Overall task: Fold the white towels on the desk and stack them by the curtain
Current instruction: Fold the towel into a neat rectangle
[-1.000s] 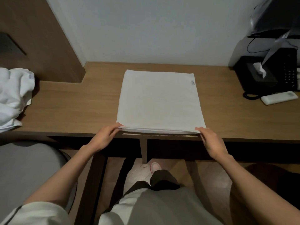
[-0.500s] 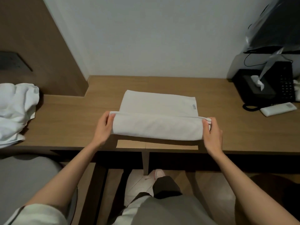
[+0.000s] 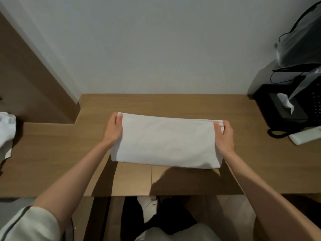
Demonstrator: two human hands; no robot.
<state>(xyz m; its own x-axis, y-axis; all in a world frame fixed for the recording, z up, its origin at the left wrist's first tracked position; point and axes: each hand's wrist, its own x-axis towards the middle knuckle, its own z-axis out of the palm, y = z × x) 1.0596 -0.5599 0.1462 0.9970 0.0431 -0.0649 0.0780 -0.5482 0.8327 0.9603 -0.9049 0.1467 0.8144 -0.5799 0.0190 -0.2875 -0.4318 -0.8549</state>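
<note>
A white towel point(image 3: 166, 141) lies folded in half on the wooden desk point(image 3: 52, 153), a wide flat band in the middle. My left hand point(image 3: 113, 129) pinches its far left corner, thumb on top. My right hand point(image 3: 225, 134) pinches the far right corner, where the layered edges show between the fingers. Both hands hold the doubled-over edge at the far side of the towel. A heap of unfolded white towels point(image 3: 7, 133) lies at the desk's left edge, partly cut off by the frame.
A black tissue box point(image 3: 284, 108) with a tissue sticking out stands at the back right, beside a black telephone point(image 3: 315, 103). A white remote point(image 3: 305, 136) lies in front of them. A wooden panel point(image 3: 34, 84) rises at the back left. My knees show below the desk edge.
Both hands lifted the towel's near edge and carried it away from me onto the far edge, folding the towel in half. The camera tilted down and closer.
</note>
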